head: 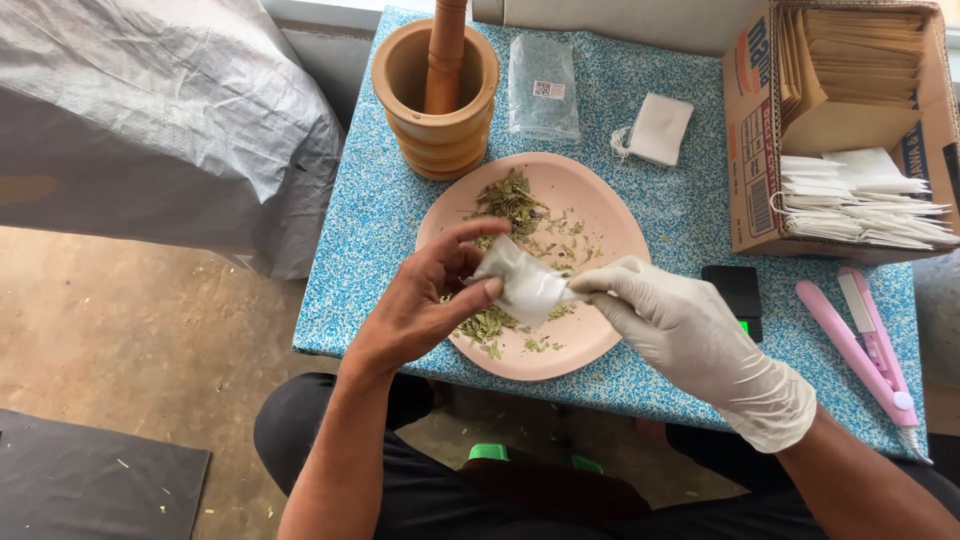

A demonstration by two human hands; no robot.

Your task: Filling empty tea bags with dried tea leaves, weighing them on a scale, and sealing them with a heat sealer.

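Both hands pinch one small white sachet [522,285] over the pink plate [610,215] — bare left hand [425,305] on its mouth, gloved right hand [680,325] on the corner. Tilt it and dried herb flakes [510,200] likely spill onto the worktop [365,230].

- The plate [600,215] sits in the middle of the surface [370,230], with dried leaves [512,200] on it.
- The mortar [436,95] stands behind the plate, with the pestle [446,50] in it.
- The box [770,160] is on the right, with bags [860,205] in it.
- Both hands hold a small bag [520,285] over the plate.
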